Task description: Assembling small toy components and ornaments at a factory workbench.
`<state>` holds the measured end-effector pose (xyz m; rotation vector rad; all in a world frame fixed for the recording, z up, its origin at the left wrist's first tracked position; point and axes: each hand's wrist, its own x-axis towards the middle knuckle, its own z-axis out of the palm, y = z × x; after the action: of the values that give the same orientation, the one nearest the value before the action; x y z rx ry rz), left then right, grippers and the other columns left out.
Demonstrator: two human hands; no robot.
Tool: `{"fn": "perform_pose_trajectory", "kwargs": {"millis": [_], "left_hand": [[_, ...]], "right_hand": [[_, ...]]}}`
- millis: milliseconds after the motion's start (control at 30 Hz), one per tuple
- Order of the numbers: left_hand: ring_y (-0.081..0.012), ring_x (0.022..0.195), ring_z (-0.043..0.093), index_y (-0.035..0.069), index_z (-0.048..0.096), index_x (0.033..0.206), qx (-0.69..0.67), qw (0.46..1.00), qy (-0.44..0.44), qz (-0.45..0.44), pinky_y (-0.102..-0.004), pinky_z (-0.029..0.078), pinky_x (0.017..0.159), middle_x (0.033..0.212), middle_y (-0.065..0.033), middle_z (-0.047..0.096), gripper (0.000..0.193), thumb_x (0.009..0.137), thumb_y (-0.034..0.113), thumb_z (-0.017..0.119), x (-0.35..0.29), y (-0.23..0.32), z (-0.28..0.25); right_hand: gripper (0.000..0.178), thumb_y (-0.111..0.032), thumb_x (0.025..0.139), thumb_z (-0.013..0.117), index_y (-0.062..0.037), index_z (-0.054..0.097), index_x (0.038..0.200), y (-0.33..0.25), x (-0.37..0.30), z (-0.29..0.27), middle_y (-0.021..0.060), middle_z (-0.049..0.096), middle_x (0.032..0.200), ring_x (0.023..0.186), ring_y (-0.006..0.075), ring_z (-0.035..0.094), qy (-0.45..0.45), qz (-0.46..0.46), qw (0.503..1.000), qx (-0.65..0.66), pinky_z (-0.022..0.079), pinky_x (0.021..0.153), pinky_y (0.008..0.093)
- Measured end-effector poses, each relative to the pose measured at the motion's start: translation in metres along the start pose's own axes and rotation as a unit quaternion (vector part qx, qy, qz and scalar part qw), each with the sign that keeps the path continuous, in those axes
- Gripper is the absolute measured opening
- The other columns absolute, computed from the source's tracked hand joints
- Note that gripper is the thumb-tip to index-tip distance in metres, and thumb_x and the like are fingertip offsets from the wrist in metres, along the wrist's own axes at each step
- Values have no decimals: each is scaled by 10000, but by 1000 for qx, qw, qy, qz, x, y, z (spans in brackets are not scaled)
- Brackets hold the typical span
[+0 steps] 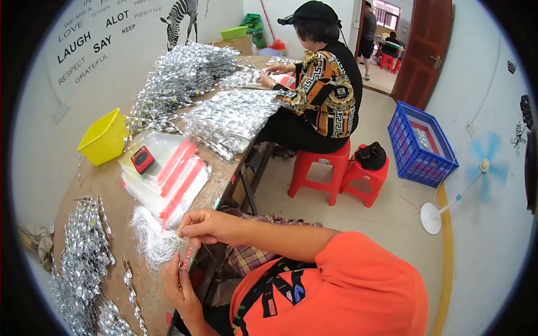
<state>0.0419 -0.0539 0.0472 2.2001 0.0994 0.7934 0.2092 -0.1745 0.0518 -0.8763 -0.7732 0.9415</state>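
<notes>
My left hand is at the near table edge, thumb and forefinger closed around a small red strip with pale dots. Just above it, my right hand pinches what looks like a fine thread, barely visible at the fingertips. A loose bundle of white thread lies on the table beside both hands. Beyond it is a stack of clear plastic bags with red bands, and a small red and black device rests on them. One silver twisted strand lies left of my left hand.
Silver twisted strands form piles at the left and far side. A yellow bin stands by the wall. Another person sits on a red stool, handling silver strands. A blue crate and fan are rightward.
</notes>
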Motion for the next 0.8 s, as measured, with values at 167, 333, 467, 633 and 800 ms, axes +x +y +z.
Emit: {"fn": "perform_pose_trajectory", "kwargs": {"millis": [167, 333, 467, 633, 800], "left_hand": [[-173, 900, 533, 12, 548, 1171, 2, 994, 28, -105, -277, 414, 803, 975, -92, 564, 311, 872, 5, 460, -24, -6, -10], [-144, 887, 535, 16, 555, 1168, -17, 989, 42, -138, -253, 404, 796, 981, -78, 578, 310, 867, 40, 482, -26, -8, -18], [-136, 883, 527, 20, 561, 1162, -29, 980, 87, -174, -234, 395, 794, 961, -75, 577, 313, 857, 38, 494, -41, -10, -29], [-125, 878, 527, 22, 561, 1168, -22, 960, 139, -241, -218, 393, 789, 956, -64, 574, 316, 856, 31, 512, -63, -7, -38], [-122, 876, 528, 26, 558, 1172, -15, 951, 160, -263, -218, 399, 777, 942, -66, 573, 316, 859, 34, 511, -76, -14, -42]], "right_hand": [[166, -198, 860, 592, -51, 578, 936, 19, 12, -5, 7, 578, 747, 591, 39, 502, 16, 40, 996, 81, 338, 473, 152], [141, -146, 847, 603, -45, 577, 943, 10, 22, 8, -5, 575, 746, 564, 44, 509, 49, 63, 987, 136, 431, 562, 188], [163, -183, 915, 491, -48, 562, 975, 26, 41, 7, -17, 544, 630, 394, 21, 277, -13, 116, 985, 129, 301, 502, 165], [126, -169, 896, 527, -53, 557, 936, 53, 66, 19, -10, 572, 650, 386, 18, 259, -71, 194, 962, 180, 314, 547, 174], [119, -167, 891, 537, -55, 555, 928, 69, 78, 27, -12, 576, 649, 383, 13, 246, -93, 203, 955, 193, 304, 549, 168]]}}
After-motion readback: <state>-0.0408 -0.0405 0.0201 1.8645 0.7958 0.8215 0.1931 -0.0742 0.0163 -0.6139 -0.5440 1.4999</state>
